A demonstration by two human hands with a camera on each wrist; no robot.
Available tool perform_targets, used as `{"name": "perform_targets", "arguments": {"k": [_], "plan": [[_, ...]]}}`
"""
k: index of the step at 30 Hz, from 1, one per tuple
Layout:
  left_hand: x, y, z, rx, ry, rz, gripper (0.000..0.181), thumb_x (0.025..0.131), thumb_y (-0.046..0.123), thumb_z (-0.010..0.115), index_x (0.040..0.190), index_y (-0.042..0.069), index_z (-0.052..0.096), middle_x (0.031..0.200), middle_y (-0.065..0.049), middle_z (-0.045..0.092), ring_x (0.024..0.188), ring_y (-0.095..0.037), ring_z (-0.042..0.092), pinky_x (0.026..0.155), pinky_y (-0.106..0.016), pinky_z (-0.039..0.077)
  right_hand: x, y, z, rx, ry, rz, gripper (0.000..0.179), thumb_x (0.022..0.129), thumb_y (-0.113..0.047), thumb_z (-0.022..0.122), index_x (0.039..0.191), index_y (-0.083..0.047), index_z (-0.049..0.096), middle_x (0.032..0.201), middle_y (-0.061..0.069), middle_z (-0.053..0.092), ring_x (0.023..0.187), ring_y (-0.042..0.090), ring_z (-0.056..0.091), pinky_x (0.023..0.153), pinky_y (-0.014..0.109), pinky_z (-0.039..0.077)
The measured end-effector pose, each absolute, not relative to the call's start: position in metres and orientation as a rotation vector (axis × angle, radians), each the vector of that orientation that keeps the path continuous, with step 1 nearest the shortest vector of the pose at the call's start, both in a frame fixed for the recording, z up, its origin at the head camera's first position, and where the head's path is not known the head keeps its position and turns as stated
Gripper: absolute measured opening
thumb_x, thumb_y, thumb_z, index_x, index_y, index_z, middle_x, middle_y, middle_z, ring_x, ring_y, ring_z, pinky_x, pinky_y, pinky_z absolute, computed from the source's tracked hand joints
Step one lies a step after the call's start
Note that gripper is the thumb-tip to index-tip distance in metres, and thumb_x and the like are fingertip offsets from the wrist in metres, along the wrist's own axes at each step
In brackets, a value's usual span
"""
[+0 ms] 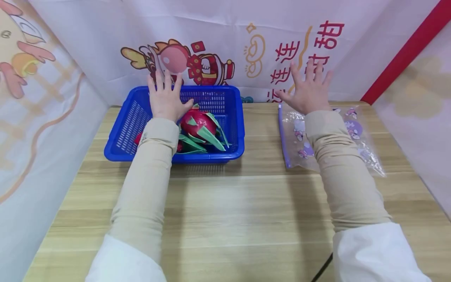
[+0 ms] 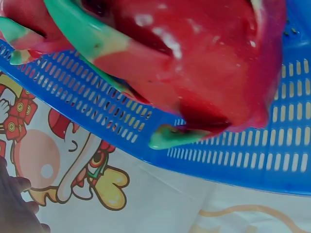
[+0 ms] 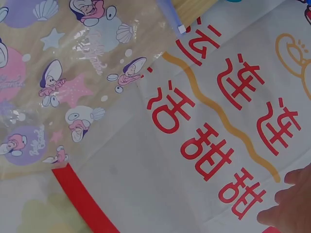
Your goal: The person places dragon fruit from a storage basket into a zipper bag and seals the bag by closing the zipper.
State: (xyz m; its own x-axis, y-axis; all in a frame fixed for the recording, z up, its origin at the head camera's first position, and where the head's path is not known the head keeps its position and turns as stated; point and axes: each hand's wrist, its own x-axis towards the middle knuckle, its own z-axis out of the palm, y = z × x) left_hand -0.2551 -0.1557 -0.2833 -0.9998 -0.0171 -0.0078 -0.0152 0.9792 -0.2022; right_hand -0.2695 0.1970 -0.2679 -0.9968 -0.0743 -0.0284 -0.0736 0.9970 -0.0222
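My left hand (image 1: 165, 98) is held over the blue plastic basket (image 1: 235, 117), fingers spread and holding nothing. Inside the basket lie red dragon fruits with green-tipped scales; one dragon fruit (image 1: 199, 123) shows right of the hand, and another dragon fruit (image 2: 204, 63) fills the top of the left wrist view. My right hand (image 1: 310, 92), also spread and bare of any object, hovers above a clear zip bag (image 1: 292, 145) printed with cartoon figures and a purple zip edge. The right forearm hides part of the bag. In the left wrist view, fingertips (image 2: 19, 204) show at the lower left.
The wooden table (image 1: 239, 219) runs up to a white cloth backdrop (image 1: 218, 23) with a cartoon dragon and red characters. Printed cloth walls stand at left and right. A black cable (image 1: 322, 268) lies near the right sleeve.
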Motion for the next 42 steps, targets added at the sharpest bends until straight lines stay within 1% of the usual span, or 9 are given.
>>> {"name": "perform_targets", "arguments": {"k": [12,18,22,26,28,30,33,38,42], "plan": [[-0.253,-0.175,-0.278,-0.052,3.128,-0.213,0.081,0.095,0.058,0.033,0.155,0.015,-0.001,0.159,-0.024,0.007,0.147,-0.044,0.001,0.119,-0.059,-0.003,-0.267,0.204,-0.283,-0.135,3.134,-0.049,0.086,0.093,-0.062,0.035,0.153,-0.021,-0.011,0.155,0.032,-0.01,0.144,0.05,-0.01,0.115,0.066,-0.006],[-0.25,-0.202,-0.275,-0.133,3.123,-0.169,0.078,0.096,0.058,0.027,0.154,0.013,0.002,0.157,-0.027,0.013,0.145,-0.047,0.005,0.118,-0.061,0.0,-0.265,0.212,-0.299,-0.139,3.141,-0.133,0.084,0.094,-0.053,0.043,0.155,-0.016,-0.001,0.154,0.035,0.004,0.144,0.051,0.002,0.117,0.064,0.002],[-0.244,-0.224,-0.277,-0.221,3.105,-0.137,0.078,0.096,0.059,0.021,0.154,0.009,0.005,0.155,-0.031,0.014,0.144,-0.049,0.007,0.118,-0.062,0.003,-0.262,0.218,-0.311,-0.175,3.145,-0.171,0.078,0.095,-0.047,0.046,0.153,-0.008,0.012,0.15,0.036,0.021,0.139,0.052,0.02,0.116,0.061,0.015],[-0.235,-0.243,-0.282,-0.271,3.116,-0.098,0.076,0.098,0.056,0.019,0.152,0.003,0.013,0.151,-0.033,0.022,0.141,-0.052,0.013,0.117,-0.062,0.006,-0.258,0.224,-0.326,-0.235,3.153,-0.174,0.067,0.096,-0.039,0.045,0.147,0.0,0.027,0.14,0.036,0.037,0.126,0.053,0.039,0.107,0.062,0.032],[-0.229,-0.251,-0.285,-0.273,3.17,-0.074,0.07,0.099,0.05,0.022,0.147,0.0,0.026,0.145,-0.034,0.032,0.136,-0.052,0.024,0.115,-0.062,0.014,-0.256,0.226,-0.334,-0.243,3.146,-0.19,0.065,0.096,-0.037,0.045,0.145,0.002,0.029,0.138,0.036,0.039,0.121,0.054,0.043,0.102,0.063,0.037],[-0.223,-0.257,-0.289,-0.258,3.246,-0.051,0.062,0.1,0.042,0.025,0.139,-0.004,0.039,0.137,-0.035,0.042,0.128,-0.052,0.035,0.11,-0.061,0.025,-0.254,0.229,-0.343,-0.25,3.133,-0.21,0.062,0.096,-0.033,0.046,0.144,0.002,0.03,0.137,0.036,0.04,0.118,0.054,0.045,0.099,0.064,0.039],[-0.215,-0.265,-0.297,-0.218,3.348,-0.033,0.05,0.1,0.032,0.032,0.126,-0.007,0.05,0.126,-0.035,0.052,0.115,-0.052,0.047,0.098,-0.06,0.036,-0.251,0.232,-0.354,-0.232,3.112,-0.222,0.059,0.096,-0.03,0.046,0.144,0.001,0.03,0.138,0.036,0.04,0.118,0.055,0.045,0.095,0.066,0.041],[-0.205,-0.277,-0.312,-0.186,3.406,0.002,0.04,0.097,0.023,0.043,0.123,-0.006,0.052,0.12,-0.037,0.054,0.108,-0.054,0.05,0.09,-0.062,0.041,-0.247,0.236,-0.367,-0.253,3.088,-0.174,0.056,0.096,-0.03,0.045,0.143,-0.001,0.033,0.139,0.035,0.039,0.12,0.056,0.043,0.096,0.07,0.037],[-0.199,-0.283,-0.323,-0.206,3.403,0.062,0.041,0.095,0.021,0.049,0.127,-0.004,0.049,0.117,-0.039,0.051,0.103,-0.056,0.049,0.082,-0.065,0.044,-0.243,0.236,-0.379,-0.332,3.038,-0.173,0.052,0.098,-0.028,0.042,0.143,-0.004,0.036,0.136,0.035,0.041,0.107,0.054,0.053,0.085,0.064,0.048]]}}
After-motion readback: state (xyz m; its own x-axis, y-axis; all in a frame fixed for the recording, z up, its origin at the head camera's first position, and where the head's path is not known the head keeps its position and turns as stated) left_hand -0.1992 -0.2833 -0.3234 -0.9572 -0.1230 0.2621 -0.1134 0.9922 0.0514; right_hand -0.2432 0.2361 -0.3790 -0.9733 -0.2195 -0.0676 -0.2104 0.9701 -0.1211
